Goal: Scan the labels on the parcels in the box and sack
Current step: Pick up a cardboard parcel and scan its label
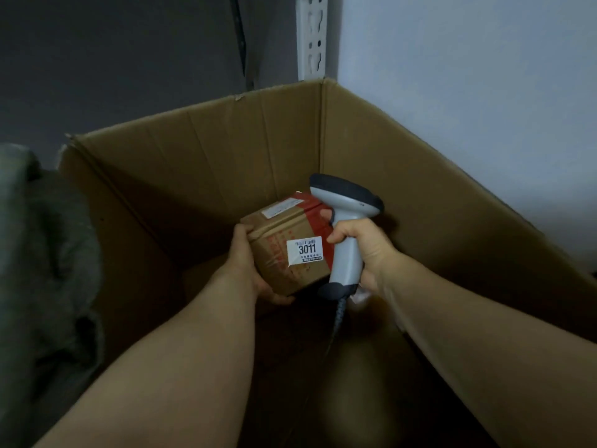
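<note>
A small brown cardboard parcel [284, 240] with red print is held inside a large open cardboard box [200, 163]. My left hand [248, 266] grips the parcel from its left and underside. A white label [305, 251] reading 3011 faces me, and a second white label [280, 208] lies on the parcel's top. My right hand [358, 244] grips the handle of a grey barcode scanner [347, 221], right beside the parcel, with the scanner's dark head pointing away over the parcel's top. The scanner's cable [337, 321] hangs down into the box.
The big box stands in a corner, against a pale wall [468, 76] on the right and a dark wall behind. A white slotted shelf rail [311, 37] runs up the corner. A grey-green sack [42, 270] lies to the left of the box. The box's bottom is dark.
</note>
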Motion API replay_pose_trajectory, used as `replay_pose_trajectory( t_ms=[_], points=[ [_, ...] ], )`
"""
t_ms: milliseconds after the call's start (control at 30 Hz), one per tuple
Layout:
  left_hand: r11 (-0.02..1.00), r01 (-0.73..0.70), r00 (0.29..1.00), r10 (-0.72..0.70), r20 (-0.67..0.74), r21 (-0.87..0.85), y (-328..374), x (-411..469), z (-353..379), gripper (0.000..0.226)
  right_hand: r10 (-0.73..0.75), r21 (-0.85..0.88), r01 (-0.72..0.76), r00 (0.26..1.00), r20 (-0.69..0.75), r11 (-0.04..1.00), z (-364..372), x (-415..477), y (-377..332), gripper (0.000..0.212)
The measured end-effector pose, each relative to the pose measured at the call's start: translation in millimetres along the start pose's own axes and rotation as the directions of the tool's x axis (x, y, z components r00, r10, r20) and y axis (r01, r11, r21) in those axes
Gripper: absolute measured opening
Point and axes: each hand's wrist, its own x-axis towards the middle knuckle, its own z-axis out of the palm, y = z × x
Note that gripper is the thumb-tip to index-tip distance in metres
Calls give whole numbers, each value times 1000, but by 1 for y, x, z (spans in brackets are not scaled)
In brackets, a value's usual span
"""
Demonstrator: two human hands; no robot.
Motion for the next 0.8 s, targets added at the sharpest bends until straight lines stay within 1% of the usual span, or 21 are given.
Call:
replay_pose_trajectory(
  t_ms=[67, 167, 300, 333, 400, 433, 467, 567, 600, 667, 733, 800],
  points=[
    [999, -41, 999, 42, 32, -2, 6, -26, 4, 69, -53, -8, 53, 998, 17, 999, 4, -22, -17, 55],
    [994, -112, 989, 112, 98, -4, 13, -78, 10, 64, -138, -16, 138, 990, -1, 990, 11, -62, -43, 60],
    [982, -185, 971, 189, 144, -41, 15, -162, 12, 63, -251, -35, 251, 968, -3, 967, 19, -129, -73, 43],
    [976, -211, 964, 216, 156, -49, 15, -184, 10, 64, -283, -20, 283, 959, 10, 959, 20, -147, -80, 44],
    [962, -267, 946, 273, 174, -59, 12, -231, 1, 60, -333, 18, 333, 941, 52, 943, 23, -185, -89, 57],
    [952, -300, 933, 306, 188, -59, 9, -255, -6, 54, -345, 43, 343, 936, 65, 938, 24, -203, -91, 62],
    [938, -344, 917, 347, 197, -53, 7, -281, -16, 47, -359, 68, 354, 930, 83, 933, 27, -226, -93, 61],
    [912, -410, 887, 400, 232, -7, 3, -328, -45, 28, -381, 163, 362, 918, 107, 918, 28, -264, -95, 36],
    [903, -429, 873, 416, 253, -3, 1, -343, -55, 25, -379, 176, 356, 918, 118, 918, 31, -277, -96, 32],
    [882, -472, 841, 448, 305, 7, -8, -372, -75, 27, -380, 164, 357, 913, 149, 920, 42, -300, -95, 27],
    [857, -515, 802, 473, 365, 19, -18, -395, -92, 38, -378, 136, 357, 905, 195, 924, 59, -324, -93, 31],
    [835, -544, 792, 477, 382, 84, -27, -417, -109, 41, -377, 100, 364, 904, 201, 926, 73, -343, -91, 30]
  ],
)
